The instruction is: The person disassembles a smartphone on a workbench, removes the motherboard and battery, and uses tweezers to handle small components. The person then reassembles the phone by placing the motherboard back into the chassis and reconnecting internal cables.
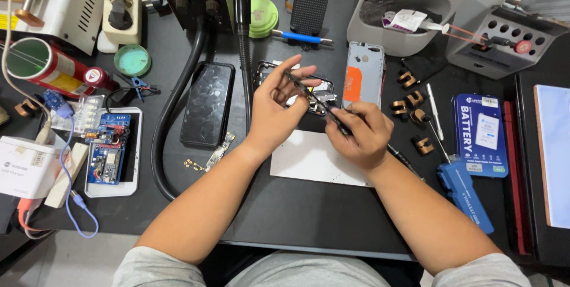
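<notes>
Phone frame (295,80), a thin dark strip of a part, is held above the black work mat (285,204), over a white sheet (309,159) and beside a grey phone back cover (363,74). Left hand (274,104) pinches its upper end between thumb and fingertips. Right hand (362,132) is closed around a slim tool (332,117) whose tip meets the part's lower end.
</notes>
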`<state>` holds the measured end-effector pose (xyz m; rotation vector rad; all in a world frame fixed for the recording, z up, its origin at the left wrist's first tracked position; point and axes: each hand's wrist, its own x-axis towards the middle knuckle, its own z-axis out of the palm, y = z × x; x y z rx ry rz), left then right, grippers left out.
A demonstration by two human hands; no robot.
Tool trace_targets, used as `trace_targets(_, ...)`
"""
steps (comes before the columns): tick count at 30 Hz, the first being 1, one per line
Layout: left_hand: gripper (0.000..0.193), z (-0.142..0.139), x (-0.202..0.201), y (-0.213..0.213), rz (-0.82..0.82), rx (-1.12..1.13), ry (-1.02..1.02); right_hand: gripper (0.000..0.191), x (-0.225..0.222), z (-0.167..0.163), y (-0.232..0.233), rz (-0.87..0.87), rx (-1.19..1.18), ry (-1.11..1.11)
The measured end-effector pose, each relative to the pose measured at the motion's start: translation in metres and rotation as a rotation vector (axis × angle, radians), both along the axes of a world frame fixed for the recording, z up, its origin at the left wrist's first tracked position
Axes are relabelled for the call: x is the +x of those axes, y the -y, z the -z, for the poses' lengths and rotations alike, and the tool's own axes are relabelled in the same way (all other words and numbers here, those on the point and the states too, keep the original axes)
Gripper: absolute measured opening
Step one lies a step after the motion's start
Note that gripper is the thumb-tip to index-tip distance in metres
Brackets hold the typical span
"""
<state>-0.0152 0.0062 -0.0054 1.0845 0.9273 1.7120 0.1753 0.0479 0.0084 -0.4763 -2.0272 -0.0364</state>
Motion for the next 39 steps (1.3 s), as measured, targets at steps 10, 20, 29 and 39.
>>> trace_targets(10, 0.05, 0.004, 0.003, -0.001, -0.019, -0.03, 0.084, 0.025, 0.0, -0.004, 0.001, -0.012, 0.004, 0.015)
trace_targets(20, 0.059, -0.01, 0.0, 0.004, 0.06, 0.013, 0.031, 0.02, 0.001, 0.009, 0.002, 0.06, -0.221, -0.13)
trace_targets(29, 0.063, -0.013, 0.001, 0.003, 0.157, 0.004, 0.173, 0.019, 0.003, 0.013, 0.0, 0.059, -0.238, -0.151)
trace_targets(39, 0.067, -0.014, 0.0, 0.001, 0.347, -0.089, 0.406, 0.018, 0.003, 0.011, 0.001, 0.064, -0.223, -0.158)
